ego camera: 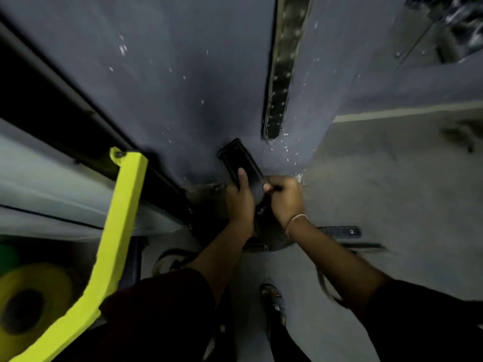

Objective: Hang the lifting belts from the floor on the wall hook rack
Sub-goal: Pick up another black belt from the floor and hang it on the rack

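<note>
A black lifting belt [236,158] is held up against the dark blue-grey wall [183,87] in front of me. My left hand [240,197] grips its left side, thumb laid up along the strap. My right hand [286,198] is curled round the belt's right edge, and the rest of the belt hangs down between my wrists. A second dark belt [339,232] lies on the grey floor just right of my right forearm. No hook rack is plainly visible; a dark perforated metal strip [279,82] runs up the wall above my hands.
A bright yellow machine frame [117,231] and a yellow weight plate [36,296] stand at the left. A black-framed panel [65,105] runs along the left wall. My sandalled feet [271,296] are on the grey floor [392,192]. Shiny metal equipment [449,27] sits at the top right.
</note>
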Demonstrator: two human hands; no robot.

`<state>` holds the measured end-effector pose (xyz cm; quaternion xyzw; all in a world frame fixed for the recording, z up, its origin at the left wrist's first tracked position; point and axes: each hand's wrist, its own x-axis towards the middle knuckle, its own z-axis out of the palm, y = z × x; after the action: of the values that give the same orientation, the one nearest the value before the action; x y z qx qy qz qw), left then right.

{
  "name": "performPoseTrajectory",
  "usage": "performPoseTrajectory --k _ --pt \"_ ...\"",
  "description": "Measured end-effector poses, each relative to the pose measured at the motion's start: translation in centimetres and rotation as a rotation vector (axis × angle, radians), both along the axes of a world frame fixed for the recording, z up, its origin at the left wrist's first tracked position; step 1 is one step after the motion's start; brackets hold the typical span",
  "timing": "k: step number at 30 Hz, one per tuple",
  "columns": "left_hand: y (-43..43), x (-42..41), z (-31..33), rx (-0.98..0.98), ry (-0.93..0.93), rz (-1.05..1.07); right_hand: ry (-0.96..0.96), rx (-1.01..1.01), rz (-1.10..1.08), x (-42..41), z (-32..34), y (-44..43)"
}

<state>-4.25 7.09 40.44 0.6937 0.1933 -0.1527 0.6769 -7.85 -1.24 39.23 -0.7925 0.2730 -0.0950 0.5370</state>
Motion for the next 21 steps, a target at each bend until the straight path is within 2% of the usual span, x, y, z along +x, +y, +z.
performPoseTrajectory --k 3,5,12,17,21 --pt "1.8 1.6 5.3 -0.246 0.031 -0.005 -0.083 0.063 -0.007 -1.6 6.6 1.1" --pt "3.2 2.1 9.2 -0.256 0.027 -0.031 -0.138 0.085 -0.023 -3.0 10.8 2.0" --pt "7.2 -1.8 25.6 -0.244 -0.250 0.007 -0.246 0.206 0.052 -7.3 24.0 7.0" --pt "10.4 -3.8 34.1 -0.316 -0.536 -0.014 -0.378 0.164 0.130 -9.4 32.8 10.2" --pt "12.2 -6.4 40.5 -0.370 -0.753 -0.134 -0.515 0.127 0.132 -9.3 41.3 11.3"
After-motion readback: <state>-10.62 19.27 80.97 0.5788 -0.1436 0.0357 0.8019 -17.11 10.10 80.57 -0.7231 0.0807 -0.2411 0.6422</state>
